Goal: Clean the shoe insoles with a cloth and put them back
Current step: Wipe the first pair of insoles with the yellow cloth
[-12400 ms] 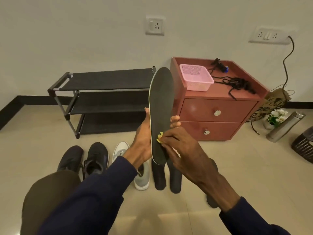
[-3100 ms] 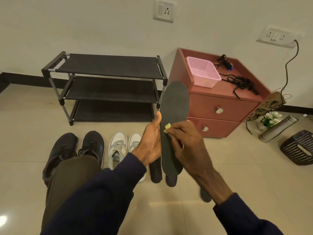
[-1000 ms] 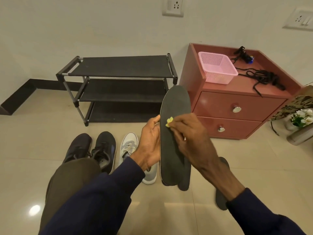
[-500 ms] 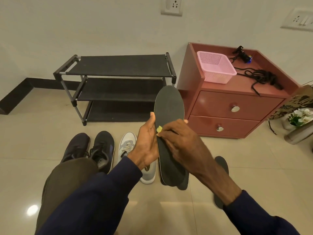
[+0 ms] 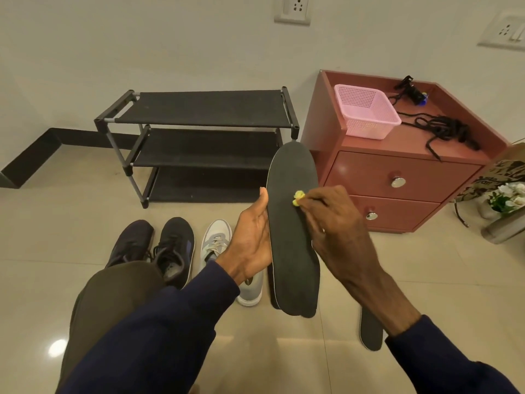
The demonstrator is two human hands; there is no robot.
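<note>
Low at centre-left of the frame, black shoes [image 5: 153,245] and a grey shoe [image 5: 218,245] sit on the floor [image 5: 56,237]. At centre, the left hand [image 5: 250,243] grips the upright insole [image 5: 292,237] by its edge, and the right hand [image 5: 335,226] pinches a yellow cloth [image 5: 298,198] against it. A second insole [image 5: 370,331] lies on the floor at lower right.

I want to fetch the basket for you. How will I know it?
Find the reddish cabinet with two drawers, right of the black rack. The basket sits on top, at the left. It is the only pink thing there, full of holes, unlike the black cords beside it.
</note>
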